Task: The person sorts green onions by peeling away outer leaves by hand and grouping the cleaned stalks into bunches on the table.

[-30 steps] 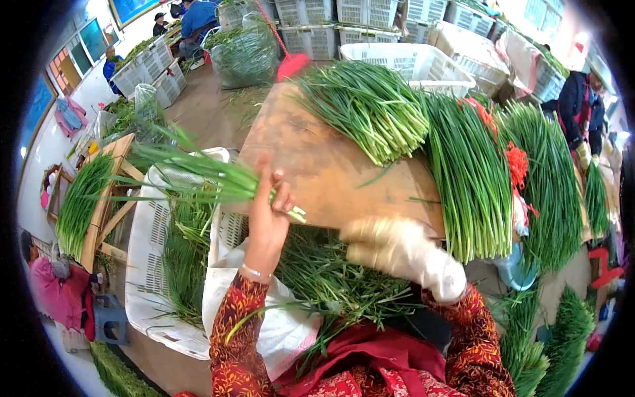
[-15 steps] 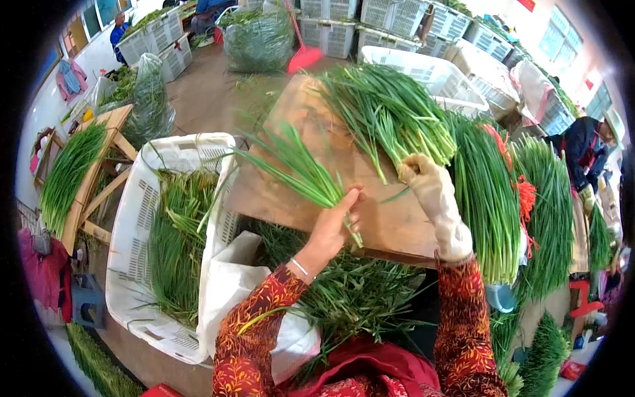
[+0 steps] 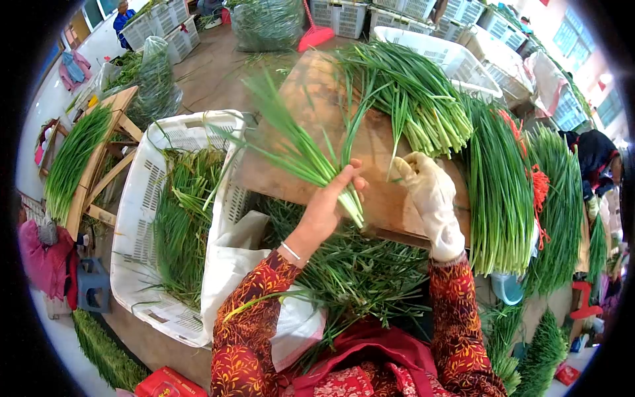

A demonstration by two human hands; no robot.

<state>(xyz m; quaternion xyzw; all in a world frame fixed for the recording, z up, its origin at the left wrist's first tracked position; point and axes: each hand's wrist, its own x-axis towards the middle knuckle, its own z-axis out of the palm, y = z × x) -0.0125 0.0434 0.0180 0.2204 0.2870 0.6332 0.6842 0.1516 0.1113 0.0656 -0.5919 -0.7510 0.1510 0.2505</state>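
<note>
A small bunch of green leafy stalks point(image 3: 307, 155) is gripped by my bare left hand point(image 3: 334, 192), held over the near left part of the wooden board point(image 3: 297, 86). My gloved right hand point(image 3: 426, 192) has its fingers curled above the board's right side, just below a larger pile of stalks point(image 3: 420, 99). Whether a thin stalk is between the gloved fingertips is too small to tell. Further right hangs a thick bundle of long stalks point(image 3: 499, 198) with red ties point(image 3: 539, 192).
A white crate point(image 3: 129, 245) with loose greens stands left of the board. Loose leaves point(image 3: 364, 284) lie below the board's near edge. Behind it are another white crate point(image 3: 456, 56) and a red dustpan point(image 3: 316, 38). Someone in dark clothing point(image 3: 592, 155) is at the far right.
The view has shifted, so the board sits higher. The bunch in my left hand has more stalks fanned out, and my right hand has drawn slightly away from the pile.
</note>
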